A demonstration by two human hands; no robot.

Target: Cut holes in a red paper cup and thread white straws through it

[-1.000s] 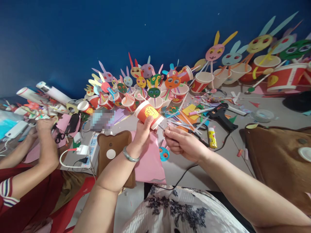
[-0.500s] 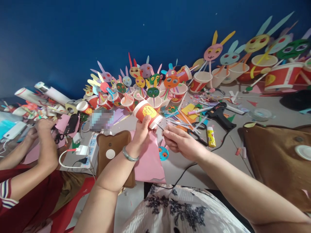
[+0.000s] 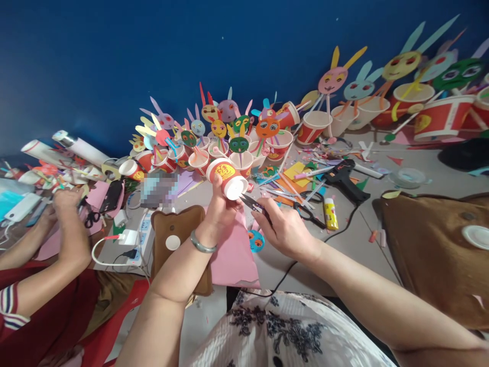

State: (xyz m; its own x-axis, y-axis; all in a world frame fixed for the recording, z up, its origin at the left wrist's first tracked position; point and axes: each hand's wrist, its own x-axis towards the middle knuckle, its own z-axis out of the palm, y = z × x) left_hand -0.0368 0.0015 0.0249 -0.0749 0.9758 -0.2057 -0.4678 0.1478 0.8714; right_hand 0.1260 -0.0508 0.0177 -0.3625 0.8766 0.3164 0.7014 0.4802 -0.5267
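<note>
A red and white paper cup [image 3: 223, 171] with a yellow emblem is gripped in my left hand [image 3: 221, 209], which wears a bangle. The cup lies tilted, its white base [image 3: 237, 188] facing toward me and to the right. My right hand [image 3: 284, 224] is closed around small dark scissors [image 3: 251, 202], whose handles are mostly hidden by my fingers. Their pointed end meets the edge of the cup's base; whether it goes through, I cannot tell. Below my hands are a pink sheet [image 3: 233, 255] and a blue paper face [image 3: 256, 241].
Paper rabbits in cups [image 3: 267, 127] line the wall. At right lie black scissors [image 3: 309, 211], a glue stick [image 3: 330, 214], a glue gun [image 3: 346, 181] and a brown cushion [image 3: 431, 244]. On the left are a power strip [image 3: 143, 234] and another person's hands [image 3: 69, 199].
My left hand has turned the cup so that its white base now shows. My right hand has rotated, and more of the scissors' dark blades is visible at the base.
</note>
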